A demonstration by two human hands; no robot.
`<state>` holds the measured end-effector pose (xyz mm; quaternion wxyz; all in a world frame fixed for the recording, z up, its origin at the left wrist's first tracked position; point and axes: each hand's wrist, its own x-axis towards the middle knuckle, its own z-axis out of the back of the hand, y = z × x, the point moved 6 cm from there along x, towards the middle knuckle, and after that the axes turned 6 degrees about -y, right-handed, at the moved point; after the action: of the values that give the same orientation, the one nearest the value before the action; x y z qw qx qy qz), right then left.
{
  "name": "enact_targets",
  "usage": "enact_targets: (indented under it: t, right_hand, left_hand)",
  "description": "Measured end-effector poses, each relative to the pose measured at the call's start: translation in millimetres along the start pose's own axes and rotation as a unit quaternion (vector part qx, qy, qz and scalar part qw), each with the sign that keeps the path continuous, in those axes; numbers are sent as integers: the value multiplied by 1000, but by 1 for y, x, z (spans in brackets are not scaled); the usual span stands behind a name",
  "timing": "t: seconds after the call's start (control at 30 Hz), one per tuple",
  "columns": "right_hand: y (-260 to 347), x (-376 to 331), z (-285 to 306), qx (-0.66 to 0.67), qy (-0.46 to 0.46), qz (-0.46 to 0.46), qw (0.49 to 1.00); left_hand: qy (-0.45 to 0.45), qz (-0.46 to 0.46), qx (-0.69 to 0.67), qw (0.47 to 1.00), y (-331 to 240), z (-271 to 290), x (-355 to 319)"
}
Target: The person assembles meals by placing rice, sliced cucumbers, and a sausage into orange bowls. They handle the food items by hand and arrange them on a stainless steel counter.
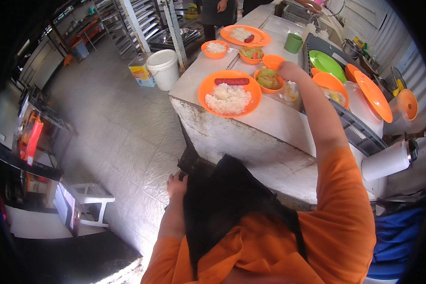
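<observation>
1. Nearest, beside the black apron (227, 199), the left hand (177, 184) hangs below the surface (279, 113), its fingers loosely spread and nothing seen in it.
2. At the near end of the surface, an orange plate (205, 89) carries white rice (229, 99) with a red sausage (232, 81) behind it.
3. To the right, a grey crate (360, 136) holds orange dishes and a green plate (323, 64).
4. Just beyond the near plate and to its right is an orange bowl (270, 90) of chopped greens (268, 77). The right hand (289, 71) is at this bowl's right rim; its fingertips are hidden, so I cannot tell whether it grips anything. A clear bag (289, 94) lies just beside.
5. Behind that bowl stand another orange bowl, a second bowl of greens (251, 61), a rice bowl (215, 55) and a green cup (293, 43).
6. Farther back, a second orange plate (264, 39) bears rice and sausage.
7. Farthest, beyond the surface, a co-worker's hand (221, 5) shows at the upper edge.
</observation>
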<state>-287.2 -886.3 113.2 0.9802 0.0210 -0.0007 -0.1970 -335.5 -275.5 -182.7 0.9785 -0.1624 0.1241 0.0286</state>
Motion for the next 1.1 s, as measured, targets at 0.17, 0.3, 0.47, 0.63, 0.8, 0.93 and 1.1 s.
enact_targets:
  t: [0.17, 0.3, 0.47, 0.63, 0.8, 0.93, 1.1]
  right_hand:
    - [10, -22, 15, 101, -23, -118, 988]
    - [-1, -15, 1, 49, 32, -108, 992]
    - [0, -9, -13, 32, 26, -83, 996]
    - [-2, -3, -22, -6, 22, -63, 998]
    - [-3, 5, -13, -28, -23, -59, 998]
    - [-9, 4, 10, -10, -66, -45, 997]
    - [10, -12, 63, -11, -118, 31, 992]
  left_hand:
    - [4, 0, 10, 1000, -6, -1, 1]
    - [8, -5, 14, 1000, -9, -4, 4]
    - [4, -7, 19, 1000, -6, -8, 6]
    - [-3, -15, 11, 1000, -2, -9, 7]
    - [-9, -24, 15, 1000, 0, -4, 6]
    - [-78, -56, -10, 995, 1, -3, 6]
    - [-301, -115, -224, 920, 7, 39, 18]
